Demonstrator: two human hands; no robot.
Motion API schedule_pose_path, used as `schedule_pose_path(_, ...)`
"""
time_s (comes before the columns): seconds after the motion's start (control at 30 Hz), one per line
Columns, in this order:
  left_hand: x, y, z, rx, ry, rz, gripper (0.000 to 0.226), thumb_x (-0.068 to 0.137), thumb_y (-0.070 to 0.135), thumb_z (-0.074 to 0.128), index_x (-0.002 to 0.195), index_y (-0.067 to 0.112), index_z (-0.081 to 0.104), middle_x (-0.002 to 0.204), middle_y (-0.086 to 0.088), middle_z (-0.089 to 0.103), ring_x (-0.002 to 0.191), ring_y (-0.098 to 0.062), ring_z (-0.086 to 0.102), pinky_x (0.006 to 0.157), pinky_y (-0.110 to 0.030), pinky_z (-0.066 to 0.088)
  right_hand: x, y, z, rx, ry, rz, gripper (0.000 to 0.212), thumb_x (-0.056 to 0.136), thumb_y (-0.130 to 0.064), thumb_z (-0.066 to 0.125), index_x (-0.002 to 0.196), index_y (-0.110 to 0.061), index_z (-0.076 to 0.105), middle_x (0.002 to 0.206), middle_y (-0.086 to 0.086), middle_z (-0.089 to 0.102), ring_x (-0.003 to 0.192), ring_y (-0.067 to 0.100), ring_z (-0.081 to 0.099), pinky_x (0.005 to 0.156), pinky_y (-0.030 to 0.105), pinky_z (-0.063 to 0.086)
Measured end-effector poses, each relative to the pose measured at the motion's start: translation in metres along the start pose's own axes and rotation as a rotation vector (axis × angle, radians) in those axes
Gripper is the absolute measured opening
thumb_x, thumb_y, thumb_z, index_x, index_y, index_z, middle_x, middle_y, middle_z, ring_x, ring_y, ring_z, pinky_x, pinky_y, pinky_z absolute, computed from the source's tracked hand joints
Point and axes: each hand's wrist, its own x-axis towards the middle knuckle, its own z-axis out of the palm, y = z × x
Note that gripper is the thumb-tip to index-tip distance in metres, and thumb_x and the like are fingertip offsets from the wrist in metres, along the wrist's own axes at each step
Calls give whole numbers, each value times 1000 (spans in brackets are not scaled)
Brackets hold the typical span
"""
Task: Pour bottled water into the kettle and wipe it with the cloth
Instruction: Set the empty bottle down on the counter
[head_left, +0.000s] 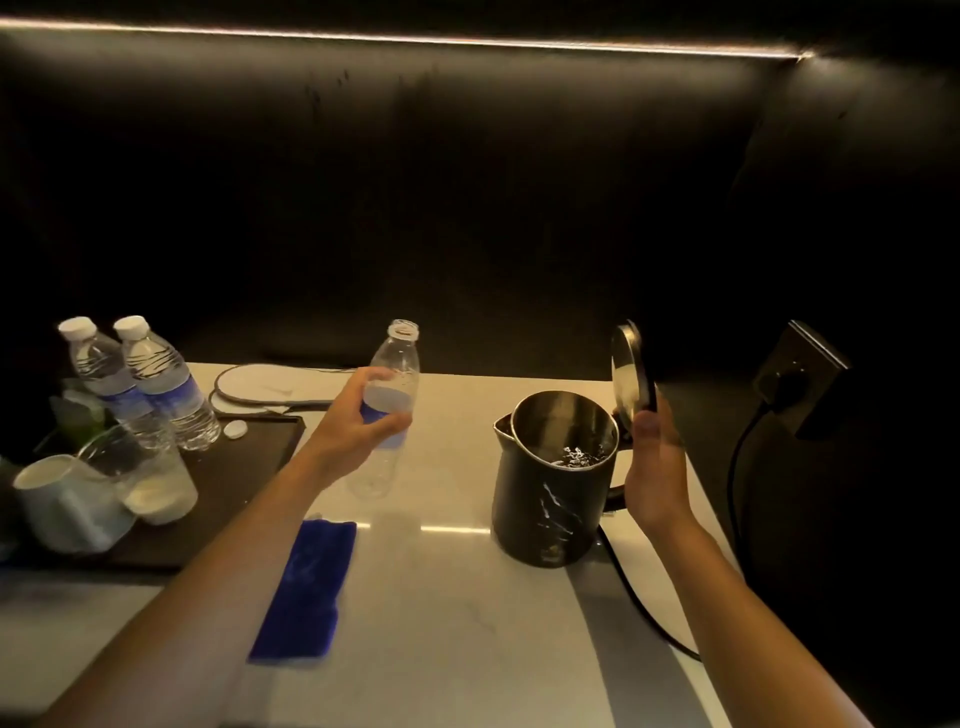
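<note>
My left hand (358, 421) grips an uncapped, clear water bottle (390, 384) that looks empty, held upright above the white counter. To its right stands the black kettle (550, 499) with water glinting inside. Its lid (631, 376) is swung up, and my right hand (655, 467) holds the lid's edge from behind, beside the kettle handle. A blue cloth (306, 587) lies flat on the counter below my left forearm.
Two capped full bottles (156, 384) stand on a dark tray (244, 457) at the left with a loose white cap (235, 429), glasses and a cup (62, 499). A black cord (644, 608) runs from the kettle to a wall socket (795, 379) at right.
</note>
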Motion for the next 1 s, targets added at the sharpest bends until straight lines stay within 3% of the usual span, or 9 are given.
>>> schedule_pose_path(0.1, -5, -25, 3, -82, 122, -65, 67, 84, 31, 72, 139, 25, 34, 131, 0, 45, 114, -20, 53, 90, -30, 52, -2, 0, 2, -10, 11, 7, 62, 81, -75, 35, 129, -38, 46, 118, -11, 55, 109, 4, 51, 83, 17, 36)
schedule_pose_path(0.17, -9, -39, 5, -61, 153, -91, 70, 86, 35, 69, 142, 29, 28, 139, 3, 37, 118, -17, 48, 98, -36, 49, -3, 0, 2, -26, 21, 3, 74, 76, -83, 33, 132, -36, 45, 114, -21, 53, 105, -5, 49, 80, 10, 34)
schedule_pose_path(0.3, -10, -57, 11, -13, 184, -144, 75, 87, 37, 69, 146, 32, 22, 153, -1, 26, 134, -25, 37, 110, -47, 40, -3, -1, 3, -13, 35, 26, 57, 83, -71, 36, 129, -38, 44, 110, -24, 52, 103, -4, 50, 81, 12, 34)
schedule_pose_path(0.43, -9, -60, 14, -22, 215, -149, 77, 87, 36, 70, 146, 32, 21, 155, -2, 24, 137, -26, 35, 110, -44, 38, -3, 0, 3, -2, 29, 28, 35, 92, -57, 37, 124, -45, 42, 110, -26, 51, 102, -6, 49, 83, 17, 34)
schedule_pose_path(0.6, -7, -67, 13, -49, 238, -184, 78, 87, 32, 71, 148, 26, 22, 153, -3, 30, 136, -26, 38, 103, -35, 37, -4, 0, 2, -3, 34, 4, 81, 70, -87, 37, 130, -34, 47, 113, -19, 56, 104, -4, 51, 86, 16, 37)
schedule_pose_path(0.67, -7, -70, 15, -55, 239, -207, 80, 86, 31, 71, 148, 24, 22, 152, -4, 33, 136, -27, 39, 102, -36, 37, -4, -1, 2, -1, 33, -3, 89, 71, -86, 36, 135, -25, 48, 115, -9, 57, 105, -1, 52, 90, 20, 39)
schedule_pose_path(0.73, -7, -70, 16, -53, 235, -214, 83, 85, 31, 73, 149, 23, 21, 151, -4, 33, 135, -26, 39, 100, -35, 36, -5, -2, 1, 3, 21, -10, 90, 67, -90, 36, 132, -29, 49, 114, -10, 57, 104, -2, 52, 88, 20, 38)
schedule_pose_path(0.87, -18, -73, 16, 33, 316, -202, 97, 74, 40, 82, 148, 28, 20, 150, -5, 32, 130, -24, 40, 102, -39, 38, -5, -2, 1, -41, 2, -27, 80, 65, -93, 31, 127, -44, 43, 116, -17, 55, 103, -13, 50, 83, 11, 34)
schedule_pose_path(1.0, -52, -54, 40, 95, 753, 75, 74, 73, 43, 77, 128, 15, 36, 121, -14, 45, 102, -25, 50, 88, -41, 48, -7, -7, -1, -81, -29, -14, 33, 88, -72, 30, 118, -61, 38, 119, -25, 50, 108, -11, 46, 81, 2, 33)
